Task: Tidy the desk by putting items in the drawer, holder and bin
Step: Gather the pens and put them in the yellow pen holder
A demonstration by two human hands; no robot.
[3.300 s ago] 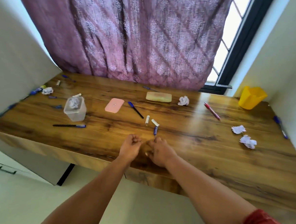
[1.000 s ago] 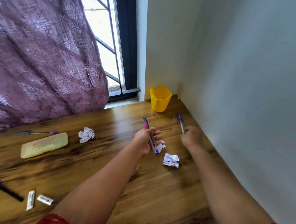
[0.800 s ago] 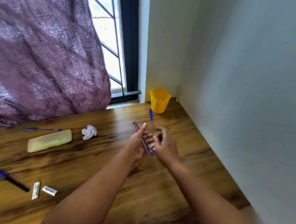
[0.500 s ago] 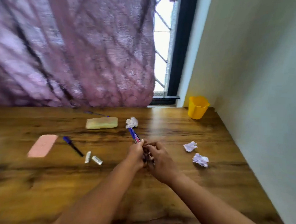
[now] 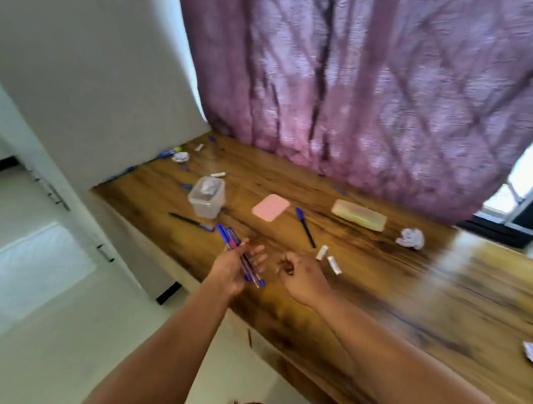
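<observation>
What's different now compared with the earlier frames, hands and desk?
The right hand picked up the blue pen by the right wall and passed it to the left hand, which now grips a bundle of pens; the right hand has let go and is curled, empty. The clear container, pink pad, yellow case and two white tubes lie where they were.

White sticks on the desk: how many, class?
4 white sticks: two beside the right hand, one behind the clear container, one at the far-left corner. Blur may hide others.
</observation>
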